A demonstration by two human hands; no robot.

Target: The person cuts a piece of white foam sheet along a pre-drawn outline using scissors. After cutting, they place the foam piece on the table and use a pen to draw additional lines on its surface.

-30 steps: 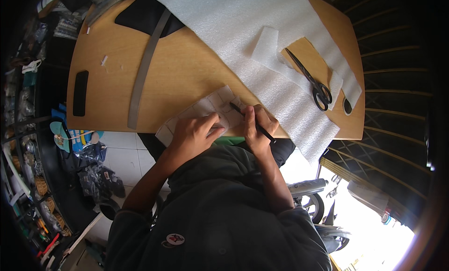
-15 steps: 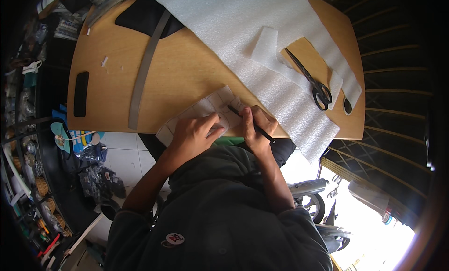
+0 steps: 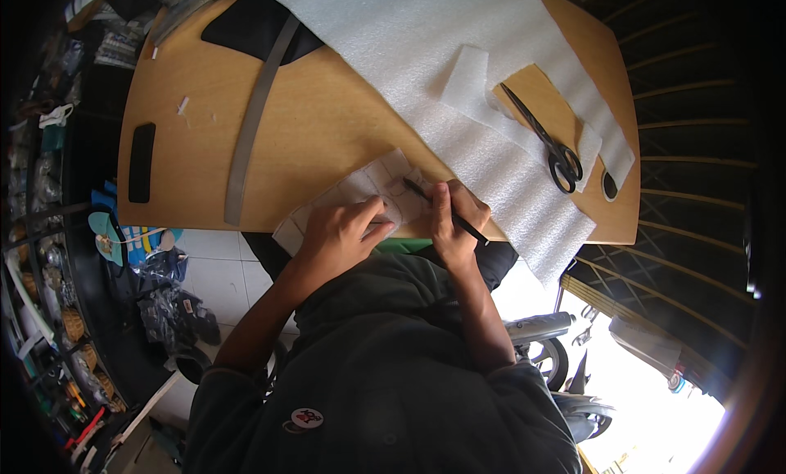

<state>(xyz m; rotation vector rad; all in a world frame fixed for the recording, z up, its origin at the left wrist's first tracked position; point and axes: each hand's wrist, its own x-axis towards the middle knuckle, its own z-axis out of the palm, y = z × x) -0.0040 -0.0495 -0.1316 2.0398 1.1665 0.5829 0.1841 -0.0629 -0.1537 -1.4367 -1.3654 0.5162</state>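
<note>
A pale, slightly creased sheet piece with dark lines drawn on it lies across the table's near edge. My left hand rests on this piece, thumb and index finger apart, pressing it against the tabletop. In my right hand a black pen is pinched at a slant, its tip over the right part of the piece, by the drawn curves. Whether the tip touches the surface is too small to tell.
White foam sheeting crosses the wooden table; black-handled scissors lie on its right. A grey strap, black fabric and a dark phone-like slab lie left. Crowded shelves stand beyond, far left.
My right hand and the pen have shifted slightly to the right, the pen tip moving away from the left hand. The left hand and the marked piece stay put.
</note>
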